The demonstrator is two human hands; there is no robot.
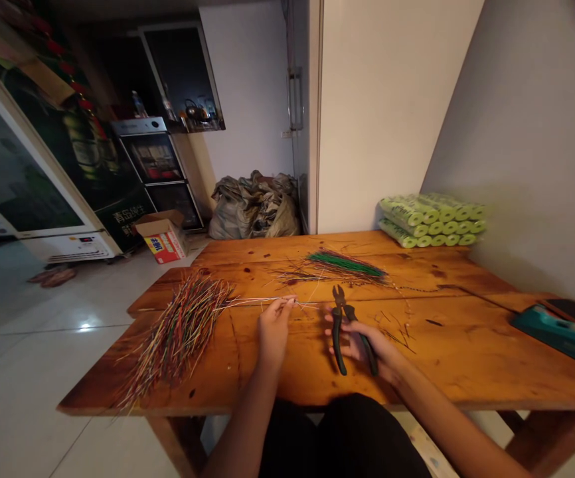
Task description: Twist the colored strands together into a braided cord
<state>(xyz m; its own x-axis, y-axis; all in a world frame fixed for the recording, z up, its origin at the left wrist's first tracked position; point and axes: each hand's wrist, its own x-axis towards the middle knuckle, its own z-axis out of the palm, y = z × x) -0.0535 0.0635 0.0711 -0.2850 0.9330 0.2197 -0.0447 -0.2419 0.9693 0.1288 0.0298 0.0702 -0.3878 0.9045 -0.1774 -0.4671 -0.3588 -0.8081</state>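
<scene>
My left hand (276,322) pinches thin white wires (252,300) that stretch left to a large pile of multicoloured wires (180,332). The wire ends stick out to the right of its fingertips. In my right hand (367,345) are dark-handled pliers (340,315), handles spread apart and jaws pointing away from me. The pliers' head lies just right of the wire ends. Behind the hands rests a bundle of green and reddish wires (347,264), with loose strands at its left. Short wire offcuts (400,330) are scattered right of the pliers.
The wooden table (287,382) has a teal tape dispenser (556,335) at its right edge and stacked green-wrapped rolls (431,222) at the back right. Beyond it are plastic sacks (255,209), a cardboard box (165,239) on the floor and a glass-door fridge (23,159).
</scene>
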